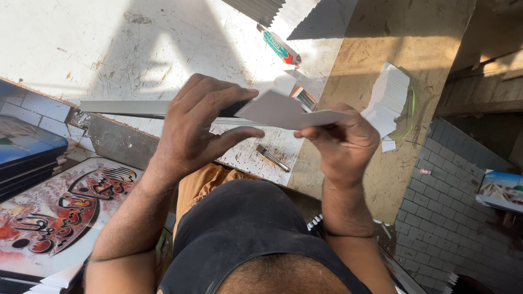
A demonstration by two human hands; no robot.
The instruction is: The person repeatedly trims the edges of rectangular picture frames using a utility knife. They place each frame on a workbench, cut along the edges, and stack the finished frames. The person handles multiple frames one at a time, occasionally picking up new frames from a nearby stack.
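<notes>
My left hand (199, 128) grips a long grey metal ruler (122, 107) that lies across the near edge of the white worktable (81, 43), fingers curled over its dark end. My right hand (343, 142) pinches a flat grey piece of card (283, 111), held up between both hands above the table edge. The card's left corner touches my left fingers.
A green and white tube (280, 48) and a small open box (302, 93) lie on the table. A stack of white cards (389, 98) sits on the brown board at right. A small metal tool (272, 158) rests near the edge. Framed calligraphy pictures (54, 212) lean at lower left.
</notes>
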